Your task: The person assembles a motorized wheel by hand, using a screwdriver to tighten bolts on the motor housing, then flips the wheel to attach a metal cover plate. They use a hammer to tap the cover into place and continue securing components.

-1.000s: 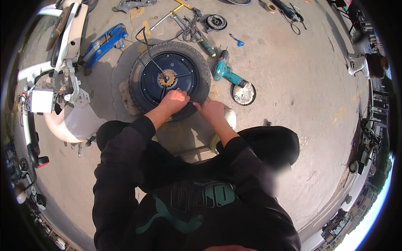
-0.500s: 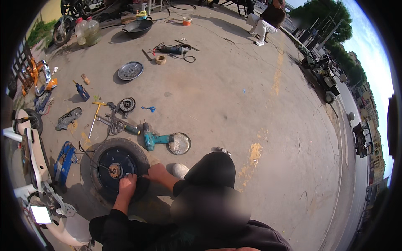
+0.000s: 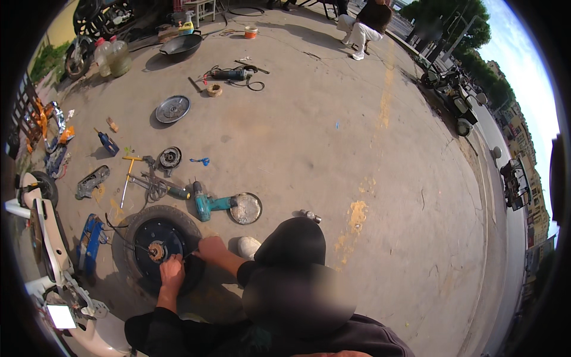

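Observation:
A wheel lies flat on the ground, its black tyre (image 3: 189,223) around a dark hub (image 3: 171,238) with a coppery centre (image 3: 156,251). A thin dark cable runs out from that centre past the tyre. Over the hub's near side is my left hand (image 3: 172,272), its fingers closed together just beside the centre; what they pinch is hidden. My right hand (image 3: 209,250) is closed at the tyre's right side, with a thin rod-like piece seeming to stick out toward my left hand. It is too small to name.
Beyond the wheel lie a teal cordless drill (image 3: 205,205), a round metal dish (image 3: 254,205), a yellow T-handle wrench (image 3: 127,175) and a brake drum part (image 3: 170,157). A blue metal part (image 3: 90,241) and a white scooter (image 3: 50,232) stand left. Farther off are a round cover (image 3: 173,109) and an angle grinder (image 3: 229,74).
The whole view has shifted, so the things on the ground appear a little farther left. Both my hands stay at the wheel, with only slight movement against it.

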{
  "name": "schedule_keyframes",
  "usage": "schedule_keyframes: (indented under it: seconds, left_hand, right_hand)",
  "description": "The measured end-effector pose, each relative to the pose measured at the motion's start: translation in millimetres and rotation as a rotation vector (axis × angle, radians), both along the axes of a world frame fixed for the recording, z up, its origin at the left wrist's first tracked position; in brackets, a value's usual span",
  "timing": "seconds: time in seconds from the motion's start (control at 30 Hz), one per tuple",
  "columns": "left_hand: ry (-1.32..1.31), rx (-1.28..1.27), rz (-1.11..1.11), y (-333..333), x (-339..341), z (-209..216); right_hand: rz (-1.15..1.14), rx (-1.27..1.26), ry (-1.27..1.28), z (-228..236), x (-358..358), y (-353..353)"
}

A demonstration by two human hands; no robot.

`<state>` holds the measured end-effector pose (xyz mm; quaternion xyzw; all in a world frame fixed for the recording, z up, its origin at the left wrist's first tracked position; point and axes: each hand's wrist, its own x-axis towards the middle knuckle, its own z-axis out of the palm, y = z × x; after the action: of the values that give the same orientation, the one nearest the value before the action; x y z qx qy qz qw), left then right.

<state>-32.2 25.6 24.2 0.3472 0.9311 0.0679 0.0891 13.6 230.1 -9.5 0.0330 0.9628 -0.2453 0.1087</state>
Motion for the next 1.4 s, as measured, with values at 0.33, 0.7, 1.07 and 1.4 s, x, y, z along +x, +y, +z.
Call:
schedule_keyframes:
  seconds: [0.33, 0.7, 1.07, 1.4]
  left_hand:
    - [-0.016, 0.061, 0.096, 2.1, 3.6, -4.3]
    - [-0.035, 0.148, 0.079, 6.7, 11.1, -7.1]
    - [-0.005, 0.225, -0.036, -8.6, 4.6, -32.1]
    - [-0.092, 0.269, -0.019, -12.4, 3.5, -32.7]
  right_hand:
    - [-0.109, -0.239, 0.116, -4.1, -3.4, -5.6]
    - [0.269, 0.057, 0.095, -23.3, -5.1, -15.9]
    - [-0.899, -1.013, 1.025, 232.6, -156.6, 176.8]
    - [-0.96, -1.084, 1.22, 312.1, -153.5, 266.5]
